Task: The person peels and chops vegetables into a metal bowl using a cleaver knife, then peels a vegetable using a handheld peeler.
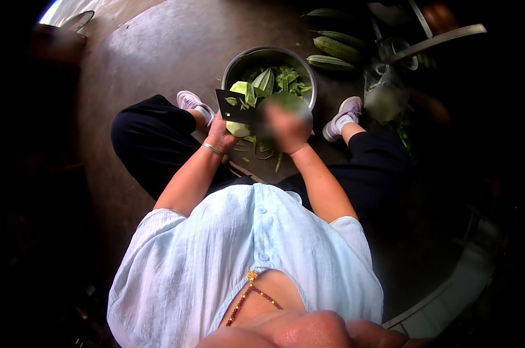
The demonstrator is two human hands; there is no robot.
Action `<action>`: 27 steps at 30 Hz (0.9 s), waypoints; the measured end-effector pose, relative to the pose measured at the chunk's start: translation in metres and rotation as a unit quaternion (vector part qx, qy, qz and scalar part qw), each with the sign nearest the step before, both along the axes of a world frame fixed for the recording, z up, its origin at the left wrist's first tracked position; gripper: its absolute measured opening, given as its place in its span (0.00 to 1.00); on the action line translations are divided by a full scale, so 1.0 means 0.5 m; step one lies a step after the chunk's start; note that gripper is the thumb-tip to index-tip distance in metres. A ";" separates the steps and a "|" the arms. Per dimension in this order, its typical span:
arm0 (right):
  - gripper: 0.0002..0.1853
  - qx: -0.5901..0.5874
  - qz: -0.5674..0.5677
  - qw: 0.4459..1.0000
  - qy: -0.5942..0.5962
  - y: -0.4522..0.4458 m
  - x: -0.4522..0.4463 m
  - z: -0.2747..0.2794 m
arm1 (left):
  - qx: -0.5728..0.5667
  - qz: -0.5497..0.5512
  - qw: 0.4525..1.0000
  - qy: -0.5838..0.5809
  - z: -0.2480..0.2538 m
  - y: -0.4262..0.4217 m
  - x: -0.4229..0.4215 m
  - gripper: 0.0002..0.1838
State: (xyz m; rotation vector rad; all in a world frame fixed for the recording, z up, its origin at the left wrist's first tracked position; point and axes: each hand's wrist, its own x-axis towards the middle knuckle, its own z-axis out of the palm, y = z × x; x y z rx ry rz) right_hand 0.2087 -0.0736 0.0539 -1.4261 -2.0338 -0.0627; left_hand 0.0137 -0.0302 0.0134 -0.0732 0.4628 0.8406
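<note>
My left hand [220, 134] is wrapped round the lower end of a pale green peeled gourd [238, 129], held upright at the near left side of a metal bowl [315, 93]. Across the gourd lies a dark, broad cleaver blade [232, 108] with bits of green peel on it. My right hand [285, 123] is closed at the blade's right end; its fingers and the handle are blurred. Inside the bowl are green peelings [288, 79] and a ridged green piece [264, 82].
Several ridged gourds [336, 49] lie on the floor [158, 52] beyond the bowl to the right. Near them are a clear plastic bag [384, 95] and a curved pale bar [442, 39]. Peel scraps lie below the bowl, between my legs.
</note>
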 end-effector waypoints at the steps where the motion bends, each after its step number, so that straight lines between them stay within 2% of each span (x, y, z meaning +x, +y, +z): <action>1: 0.13 -0.011 -0.011 0.999 0.029 0.001 0.002 -0.022 | -0.011 -0.009 1.000 -0.009 -0.010 0.005 -0.002 0.21; 5: 0.14 -0.008 0.004 0.999 0.035 0.003 0.007 -0.063 | -0.024 -0.025 0.999 -0.002 -0.004 0.008 -0.003 0.20; 9: 0.13 -0.016 0.001 1.000 0.010 0.001 0.003 -0.005 | -0.016 -0.008 1.000 -0.014 0.002 0.007 -0.003 0.22; 13: 0.13 -0.001 0.018 1.000 -0.001 0.005 -0.005 0.039 | 0.003 -0.007 1.000 0.023 -0.014 0.012 -0.011 0.23; 16: 0.14 -0.048 -0.024 0.998 0.030 0.002 0.024 -0.116 | 0.003 -0.059 0.998 0.020 -0.030 0.006 -0.021 0.23; 17: 0.15 -0.241 -0.074 0.967 0.027 0.004 0.045 -0.136 | 0.006 -0.071 0.996 0.050 -0.020 0.000 -0.018 0.24; 18: 0.15 -0.288 -0.074 0.950 0.095 0.008 0.065 -0.157 | 0.010 -0.083 0.993 0.081 0.006 -0.005 -0.012 0.24; 19: 0.15 -0.330 -0.079 0.927 0.162 0.013 0.086 -0.178 | -0.001 -0.089 0.995 0.053 0.040 -0.012 -0.001 0.21; 21: 0.16 -0.305 -0.036 0.943 0.128 0.016 0.090 -0.197 | 0.006 -0.100 0.994 0.038 0.062 -0.015 -0.002 0.22; 23: 0.17 -0.342 0.000 0.937 0.072 0.017 0.090 -0.172 | 0.005 -0.116 0.993 0.005 0.086 -0.011 0.000 0.24; 25: 0.15 -0.368 0.005 0.926 0.082 0.016 0.076 -0.158 | 0.004 -0.111 0.994 0.024 0.069 -0.008 -0.006 0.26; 26: 0.14 -0.380 0.008 0.921 0.092 0.017 0.060 -0.154 | 0.005 -0.110 0.993 0.037 0.057 0.000 -0.014 0.26; 27: 0.13 -0.359 -0.032 0.907 0.219 0.007 0.036 -0.128 | 0.024 -0.131 0.988 0.079 0.054 0.006 -0.020 0.30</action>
